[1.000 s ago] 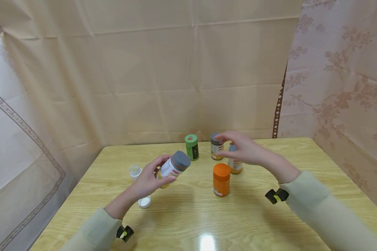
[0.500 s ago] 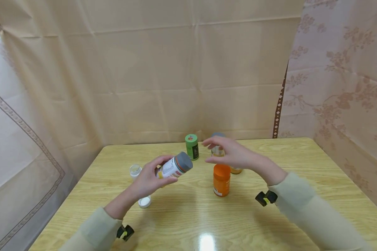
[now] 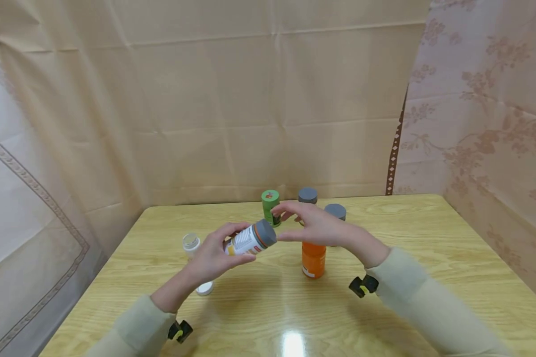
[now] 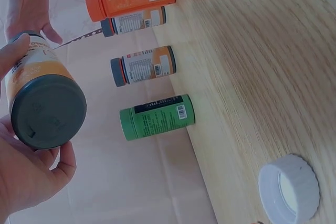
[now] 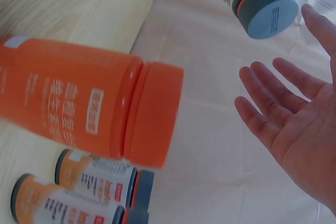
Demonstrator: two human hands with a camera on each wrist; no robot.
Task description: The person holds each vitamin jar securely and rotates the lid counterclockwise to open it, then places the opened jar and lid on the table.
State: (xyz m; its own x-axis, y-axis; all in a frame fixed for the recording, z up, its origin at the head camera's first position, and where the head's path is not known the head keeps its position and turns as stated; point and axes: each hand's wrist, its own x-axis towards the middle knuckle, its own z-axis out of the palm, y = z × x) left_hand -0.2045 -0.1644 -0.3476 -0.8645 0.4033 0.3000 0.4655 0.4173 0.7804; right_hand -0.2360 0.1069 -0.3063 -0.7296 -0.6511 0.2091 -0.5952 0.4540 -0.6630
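My left hand (image 3: 210, 255) grips a supplement bottle (image 3: 244, 242) with a white and yellow label, held tilted above the table, its grey cap pointing up and right. In the left wrist view the dark base of this bottle (image 4: 50, 111) faces the camera. My right hand (image 3: 323, 228) hovers just right of the grey cap, fingers spread and slightly bent, with nothing in them. From the right wrist, a gap shows between the fingertips (image 5: 278, 62) and the cap.
An orange bottle (image 3: 313, 260) stands below my right hand. Behind are a green bottle (image 3: 270, 198) and two grey-capped bottles (image 4: 144, 65) (image 4: 139, 22). On the left stand an uncapped white bottle (image 3: 191, 242) and its loose-lying white cap (image 3: 204, 288). A cloth curtain (image 3: 214, 99) hangs behind the table.
My right hand has moved left and slightly down, from over the grey-capped bottles toward the held bottle's cap. My left hand has tipped its bottle slightly further to the right.
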